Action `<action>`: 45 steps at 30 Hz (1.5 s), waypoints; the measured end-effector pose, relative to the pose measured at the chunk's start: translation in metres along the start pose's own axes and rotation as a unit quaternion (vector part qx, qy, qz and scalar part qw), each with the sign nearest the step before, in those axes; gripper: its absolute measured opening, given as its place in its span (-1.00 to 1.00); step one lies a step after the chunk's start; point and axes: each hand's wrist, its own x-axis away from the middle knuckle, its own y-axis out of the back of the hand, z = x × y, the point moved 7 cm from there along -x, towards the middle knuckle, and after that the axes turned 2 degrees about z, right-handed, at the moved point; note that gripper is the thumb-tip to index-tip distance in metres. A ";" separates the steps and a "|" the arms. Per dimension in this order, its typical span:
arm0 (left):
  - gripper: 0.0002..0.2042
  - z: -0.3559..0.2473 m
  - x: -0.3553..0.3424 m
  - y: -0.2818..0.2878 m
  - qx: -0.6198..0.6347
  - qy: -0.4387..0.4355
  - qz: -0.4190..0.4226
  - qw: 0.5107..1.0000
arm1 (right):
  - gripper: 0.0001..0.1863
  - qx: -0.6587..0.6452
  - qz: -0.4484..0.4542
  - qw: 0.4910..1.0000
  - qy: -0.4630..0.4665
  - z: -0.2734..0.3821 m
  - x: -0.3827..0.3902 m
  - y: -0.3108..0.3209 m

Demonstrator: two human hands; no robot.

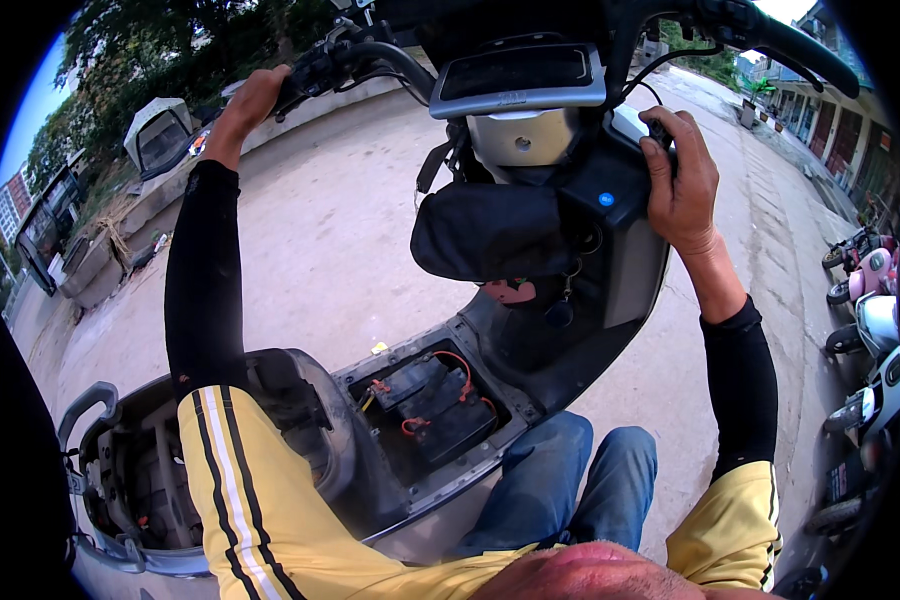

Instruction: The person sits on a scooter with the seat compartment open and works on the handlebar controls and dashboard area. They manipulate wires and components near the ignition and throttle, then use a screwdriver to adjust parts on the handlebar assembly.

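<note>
Grey-and-black plastic e-scooter [570, 360] stands upright right in front of me, across my knees, bars up top, rear to my L. My L hand [255, 100] is wrapped round the black rubber L handlebar grip [289, 92], fingers closed on it. My R hand [685, 190] is up by the R edge of the front cowl, thumb & fingers bent round a small dark piece [659, 132]; can't tell if it's pinched tight or just touched.

Btwn the hands: silver-framed dark rectangular display [515, 75], w/ silver-grey rounded panel [523, 140] just below. Under that a soft black fabric pouch [490, 232] hangs, & a dark round key tag [560, 312] dangles near its lower R.

Footboard's open: black block batteries [455, 425] sit in the bay w/ thin orange-red wires [465, 372] on top. Rear body's open too, L of the bay.

Further out: pale concrete paving [330, 230] all round, grey-white dome tent [160, 135] far L by the trees, row of parked scooters [875, 370] along the R.
</note>
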 end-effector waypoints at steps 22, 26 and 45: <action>-0.56 -0.016 0.009 -0.011 0.013 0.017 0.082 0.996 | -0.75 0.001 -0.005 1.000 0.005 -0.001 0.001 0.002; -0.54 -0.015 0.009 -0.008 0.029 0.013 0.072 0.997 | -0.74 -0.004 -0.007 1.000 0.000 0.000 0.000 0.000; -0.61 -0.003 0.001 -0.004 -0.052 -0.046 0.011 0.998 | -0.74 0.005 -0.020 0.999 0.033 -0.004 0.003 0.001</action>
